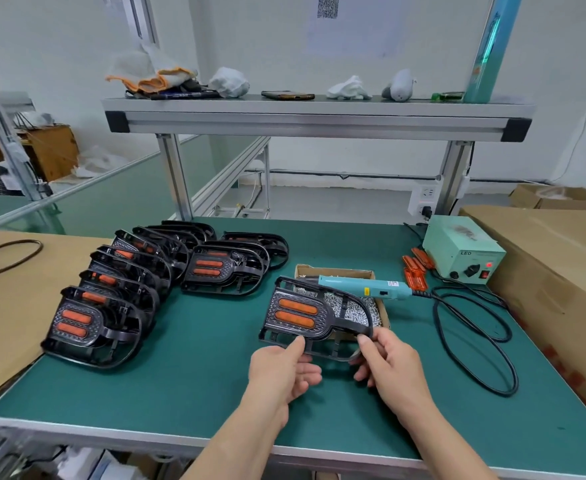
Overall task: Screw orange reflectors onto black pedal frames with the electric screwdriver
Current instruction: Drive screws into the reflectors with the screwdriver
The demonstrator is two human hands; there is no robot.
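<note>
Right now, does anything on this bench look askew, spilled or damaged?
Nothing looks damaged or spilled. The only oddity: the electric screwdriver lies across the open box of screws rather than on the mat. The pedal frame gripped by the left hand and right hand shows both orange reflectors seated straight.

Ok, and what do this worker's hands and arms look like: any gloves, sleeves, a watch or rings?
Both are bare. The left hand and the right hand wear no gloves, and no ring shows on the fingers in view. The left forearm and the right forearm are uncovered down to the picture's bottom edge: no sleeve, watch or wristband is visible.
</note>
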